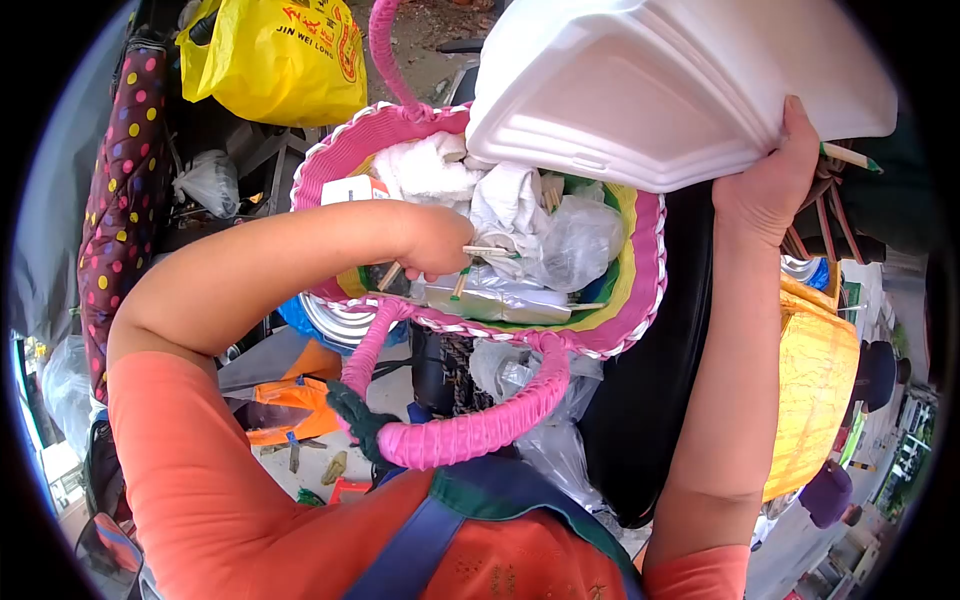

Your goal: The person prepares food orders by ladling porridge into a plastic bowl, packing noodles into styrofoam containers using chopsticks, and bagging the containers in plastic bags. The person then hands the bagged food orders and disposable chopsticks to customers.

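My left hand reaches down into a pink woven basket, its fingers closed. A thin paper-wrapped chopstick packet sticks out from the fingers. Around it in the basket lie white cloths, a clear plastic bag, a silvery packet and more thin sticks. With thumb and fingers, my right hand grips white foam food boxes above the basket's far right side. Beside that hand a green-tipped wrapped stick pokes out; its other end is hidden.
The basket's pink handle arches toward my body. A yellow bag hangs at the back left, near a dotted folded cover. To the right are a black seat and a yellow wrapped bundle.
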A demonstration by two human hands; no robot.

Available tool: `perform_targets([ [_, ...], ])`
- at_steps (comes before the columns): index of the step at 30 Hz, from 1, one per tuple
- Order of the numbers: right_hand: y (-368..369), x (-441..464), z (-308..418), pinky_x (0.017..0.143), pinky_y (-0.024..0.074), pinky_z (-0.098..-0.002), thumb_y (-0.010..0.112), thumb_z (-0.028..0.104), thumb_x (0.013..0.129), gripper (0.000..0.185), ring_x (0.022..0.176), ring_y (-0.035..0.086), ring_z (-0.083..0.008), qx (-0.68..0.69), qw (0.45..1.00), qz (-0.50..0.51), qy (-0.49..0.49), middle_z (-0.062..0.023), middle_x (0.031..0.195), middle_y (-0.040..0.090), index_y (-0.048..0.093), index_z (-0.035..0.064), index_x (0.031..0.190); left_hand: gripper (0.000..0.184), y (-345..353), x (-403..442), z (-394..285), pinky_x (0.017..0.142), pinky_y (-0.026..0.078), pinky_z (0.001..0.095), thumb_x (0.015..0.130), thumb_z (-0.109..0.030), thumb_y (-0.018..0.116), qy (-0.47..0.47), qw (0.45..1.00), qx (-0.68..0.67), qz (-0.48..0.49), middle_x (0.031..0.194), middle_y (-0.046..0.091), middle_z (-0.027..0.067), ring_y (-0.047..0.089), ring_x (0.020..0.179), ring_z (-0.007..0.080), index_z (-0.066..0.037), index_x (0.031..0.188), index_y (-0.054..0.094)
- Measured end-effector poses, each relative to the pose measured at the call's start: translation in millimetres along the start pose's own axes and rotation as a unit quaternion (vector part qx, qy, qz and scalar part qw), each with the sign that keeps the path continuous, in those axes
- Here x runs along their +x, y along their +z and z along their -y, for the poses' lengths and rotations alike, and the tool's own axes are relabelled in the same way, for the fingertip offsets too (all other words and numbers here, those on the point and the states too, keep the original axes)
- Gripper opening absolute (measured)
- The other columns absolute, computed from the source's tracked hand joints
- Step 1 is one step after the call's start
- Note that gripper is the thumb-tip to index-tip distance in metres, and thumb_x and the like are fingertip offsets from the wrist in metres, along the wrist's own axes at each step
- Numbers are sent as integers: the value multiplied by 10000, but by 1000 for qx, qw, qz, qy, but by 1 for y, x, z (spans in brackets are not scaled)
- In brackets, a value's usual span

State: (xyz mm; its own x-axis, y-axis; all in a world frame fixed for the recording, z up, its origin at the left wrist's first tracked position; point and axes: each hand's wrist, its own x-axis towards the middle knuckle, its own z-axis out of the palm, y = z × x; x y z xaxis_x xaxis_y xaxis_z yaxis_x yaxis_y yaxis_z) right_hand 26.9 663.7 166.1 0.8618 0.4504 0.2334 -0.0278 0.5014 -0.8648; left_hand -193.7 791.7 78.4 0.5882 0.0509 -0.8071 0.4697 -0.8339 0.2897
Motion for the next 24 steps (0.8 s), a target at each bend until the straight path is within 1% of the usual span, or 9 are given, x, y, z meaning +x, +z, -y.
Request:
perform_targets([
  [1,1,-3,-2,943,364,-347,433,266,871,365,1064,512,-213,-4,1000,-2,9,-89,1103,570,523,6,1110,399,2,-3,-9,748,491,415,768,-233,609,-71,978,-152,125,961,628,220,623,874,329,15,1068,521],
  [3,3,-1,0,939,364,-352,423,276,872,367,1057,518,-213,5,1000,-16,1,-89,1099,574,529,9,1101,500,15,2,-18,808,470,412,754,-312,623,-60,978,-151,128,996,614,242,602,933,348,59,1071,513],
  [5,4,-1,0,939,363,-353,424,276,872,364,1053,521,-213,0,1000,-10,-7,-89,1097,576,532,10,1096,488,37,17,-16,831,463,400,752,-263,609,37,999,35,5,995,613,250,600,946,355,96,1068,510],
  [10,0,2,-1,932,370,-348,428,274,874,351,1038,529,-210,13,1000,1,-5,-84,1083,584,539,14,1081,361,-20,-24,0,814,464,413,739,-87,503,-61,992,101,41,966,615,249,599,938,363,73,1063,528],
  [16,0,2,-3,911,393,-338,443,255,878,326,1026,539,-204,44,999,6,16,-77,1065,593,542,10,1068,191,-56,-150,23,714,431,494,770,-63,466,8,966,166,-198,820,591,233,552,799,415,0,940,525],
  [17,-1,2,-6,910,395,-338,452,248,875,331,1028,538,-206,37,999,14,4,-85,1070,589,536,2,1079,108,-53,-164,41,622,449,439,786,-65,453,55,943,157,-287,714,575,178,576,687,344,-11,865,504],
  [20,-2,0,-5,888,407,-324,524,199,838,341,992,541,-192,44,999,27,-7,-90,1066,581,518,-18,1101,59,-45,-202,64,462,394,307,824,-82,434,32,947,-94,-306,615,495,71,507,533,177,-38,840,471],
  [22,3,-4,-3,857,413,-295,597,155,804,349,927,546,-160,50,998,31,1,-78,1029,586,525,-36,1087,44,-24,-208,85,392,264,197,849,-99,412,97,829,-430,-345,596,394,-14,352,470,47,-67,868,437],
  [24,8,-13,-2,836,417,-284,598,159,806,333,903,547,-154,5,997,73,-22,-71,1001,593,536,-39,1068,183,-4,-207,87,402,227,166,936,-187,408,158,725,-549,-384,583,306,-48,259,447,30,-44,1035,467],
])
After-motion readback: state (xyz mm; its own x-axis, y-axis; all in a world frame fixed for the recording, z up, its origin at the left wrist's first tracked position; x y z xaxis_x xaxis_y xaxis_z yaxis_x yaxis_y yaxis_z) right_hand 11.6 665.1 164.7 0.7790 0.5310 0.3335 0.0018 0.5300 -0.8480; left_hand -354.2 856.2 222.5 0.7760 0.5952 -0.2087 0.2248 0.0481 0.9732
